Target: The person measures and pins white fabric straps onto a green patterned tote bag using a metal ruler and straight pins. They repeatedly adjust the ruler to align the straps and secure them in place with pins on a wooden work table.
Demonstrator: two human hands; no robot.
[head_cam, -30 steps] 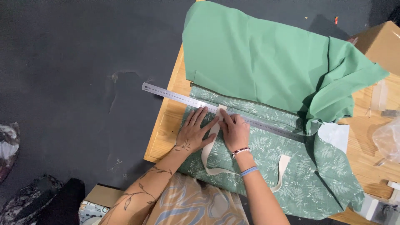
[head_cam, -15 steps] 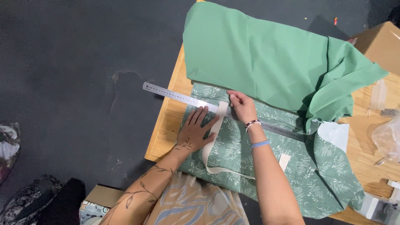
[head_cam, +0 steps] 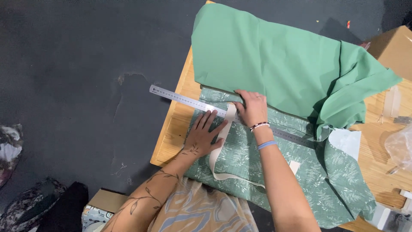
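Note:
A leaf-patterned green fabric piece (head_cam: 300, 176) lies on a wooden table (head_cam: 174, 129), with plain green cloth (head_cam: 279, 64) folded back above it. A long steel ruler (head_cam: 180, 98) lies slanted across the patterned fabric and sticks out past the table's left edge. A cream strap (head_cam: 221, 146) loops over the fabric. My left hand (head_cam: 204, 135) presses flat on the fabric just below the ruler, fingers spread beside the strap. My right hand (head_cam: 252, 109) rests over the ruler at the strap's top end, near the plain cloth's edge.
A cardboard box (head_cam: 392, 49) stands at the table's far right. Clear plastic (head_cam: 399, 146) and small bits lie on the right side. Dark floor surrounds the table on the left; a patterned box (head_cam: 98, 208) and dark bundles (head_cam: 30, 206) sit on it.
My right hand has moved up from beside the left hand to the ruler and the strap's top end. The left hand stays pressed on the fabric.

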